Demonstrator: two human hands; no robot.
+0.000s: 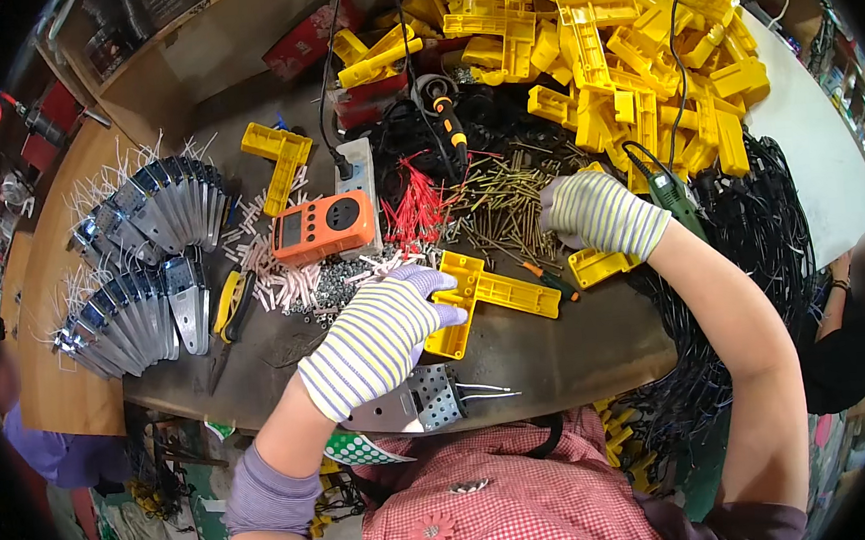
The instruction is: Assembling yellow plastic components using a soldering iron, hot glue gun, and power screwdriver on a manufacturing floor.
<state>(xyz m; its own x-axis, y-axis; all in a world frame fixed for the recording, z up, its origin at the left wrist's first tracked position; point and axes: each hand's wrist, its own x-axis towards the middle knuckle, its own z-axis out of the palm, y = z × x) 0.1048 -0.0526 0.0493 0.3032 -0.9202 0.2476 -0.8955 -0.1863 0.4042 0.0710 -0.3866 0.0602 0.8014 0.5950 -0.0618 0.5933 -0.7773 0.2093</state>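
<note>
My left hand (pixel 381 329), in a striped glove, grips a yellow plastic housing (pixel 462 308) by its near left side. Its hollow, ribbed inside faces up and its long arm points right. Below that hand lies a metal plate (pixel 432 400) with punched holes and two white leads. My right hand (pixel 604 213), gloved alike, reaches into the right edge of a heap of brass-coloured screws (pixel 508 204). Its fingers are curled, and what they hold is hidden. Another yellow housing piece (pixel 598 265) lies beneath the right wrist. A small screwdriver (pixel 554 282) lies between the hands.
Yellow housings (pixel 627 46) are heaped at the back right, above black cables (pixel 751 228). An orange meter (pixel 324 227), red wires (pixel 413 206) and pliers (pixel 230 309) lie left of centre. Metal plates (pixel 142 280) fan out far left. A green corded tool (pixel 673 198) is beside my right hand.
</note>
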